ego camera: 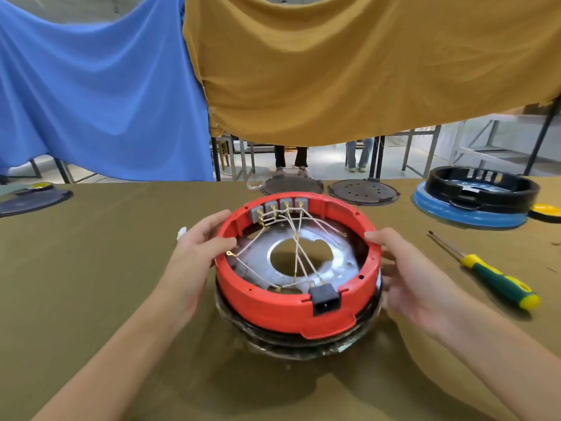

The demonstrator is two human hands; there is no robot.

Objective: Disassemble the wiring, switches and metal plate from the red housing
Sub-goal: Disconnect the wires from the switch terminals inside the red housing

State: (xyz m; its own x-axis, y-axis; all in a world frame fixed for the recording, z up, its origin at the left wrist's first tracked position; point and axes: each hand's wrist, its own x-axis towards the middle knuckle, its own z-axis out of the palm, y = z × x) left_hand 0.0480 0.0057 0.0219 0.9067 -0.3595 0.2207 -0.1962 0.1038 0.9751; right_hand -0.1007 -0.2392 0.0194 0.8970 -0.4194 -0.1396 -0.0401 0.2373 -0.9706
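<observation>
Work surface: table (100,268) covered with an olive-brown cloth. Resting on it, gripped at both sides, is the red housing (273,302), seated on a dark ring base. Right of the grip, well apart: a screwdriver (488,275) with green and yellow handle, lying flat. Beyond the grip, at the far edge: two dark round plates (362,192). Far right of the grip: a black ring on a blue disc (467,214). Far left: a dark flat lid (30,202).
</observation>
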